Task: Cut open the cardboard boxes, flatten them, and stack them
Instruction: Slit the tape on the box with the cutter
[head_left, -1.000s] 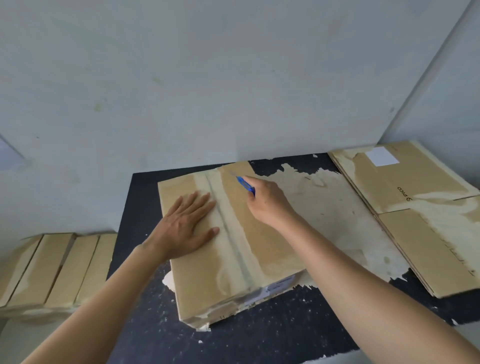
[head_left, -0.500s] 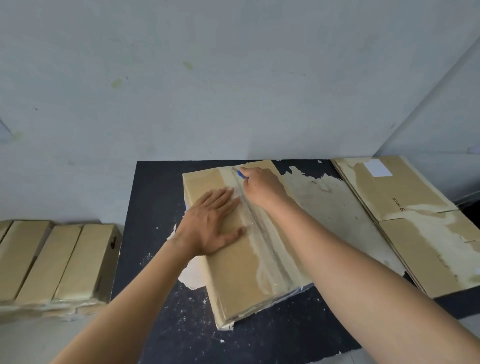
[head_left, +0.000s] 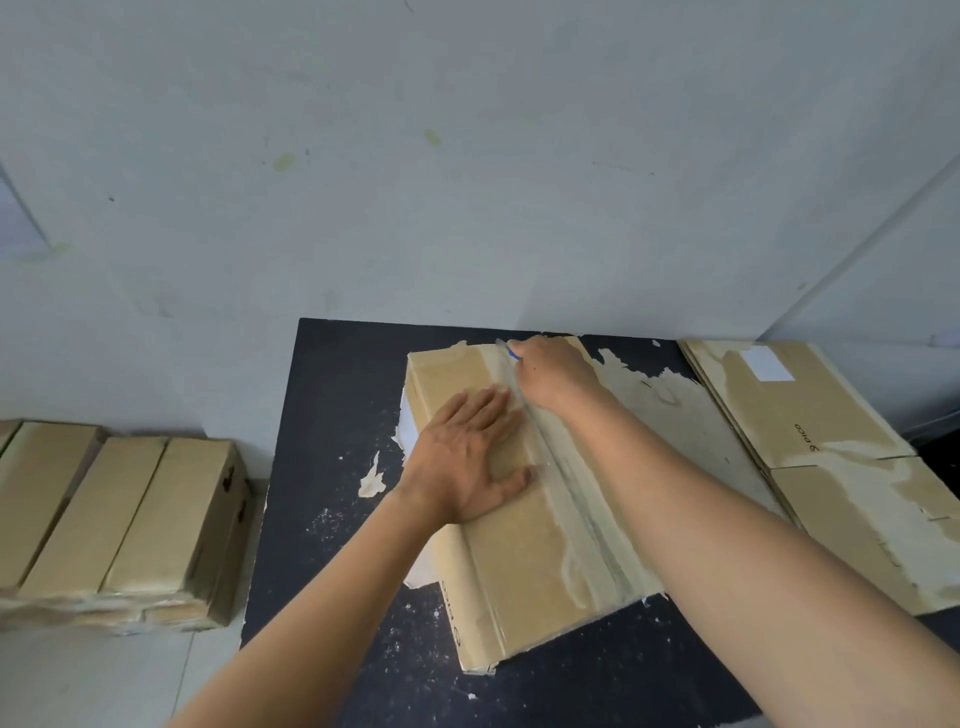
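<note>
A pale wall (head_left: 467, 156) fills the upper part of my view. Below it stands the black table (head_left: 337, 415), its surface scuffed and peeled to a pale layer in patches. The cardboard box (head_left: 530, 561) I am working on lies closed on the middle of the table, its long taped seam (head_left: 576, 493) facing up. To my right, flattened cardboard (head_left: 810, 415) lies at the table's right side, with a white label on the top sheet. Off to my left, lower than the table, closed boxes (head_left: 130, 509) sit side by side. My left hand (head_left: 467, 462) lies flat on the box top just left of the seam, fingers straight and spread. My right hand (head_left: 556, 371) is curled round a blue cutter (head_left: 513, 355) at the seam's far end. Only a sliver of blue shows, and I cannot make out the blade.
</note>
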